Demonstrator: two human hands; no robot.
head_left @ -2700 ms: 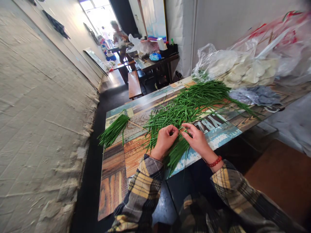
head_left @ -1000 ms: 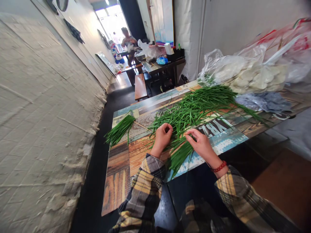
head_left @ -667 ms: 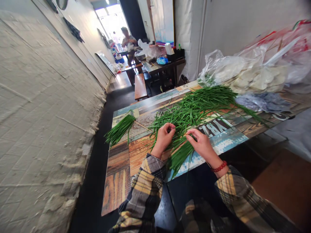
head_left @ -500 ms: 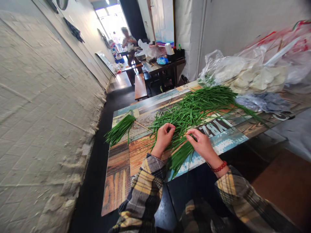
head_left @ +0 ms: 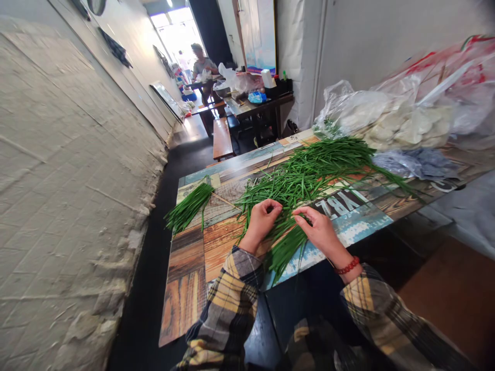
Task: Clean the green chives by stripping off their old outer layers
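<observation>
the left hand [head_left: 263, 221] curls thumb and forefinger almost together; the right hand [head_left: 320, 232], just beside it, bends its fingertips toward its thumb. whether either pinches anything cannot be told. below them, on the patchwork-print table [head_left: 185, 304], a sheaf of chives [head_left: 285, 251] lies with its long axis slanting, ends pointing down-left at the near edge. a loose heap of chives [head_left: 332, 157] stretches behind to the upper right, and a smaller bundle [head_left: 189, 207] at the left points its fanned ends down-left past the table's side.

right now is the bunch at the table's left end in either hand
No, the green bunch lies on the table, apart from the left hand and right hand.
</observation>
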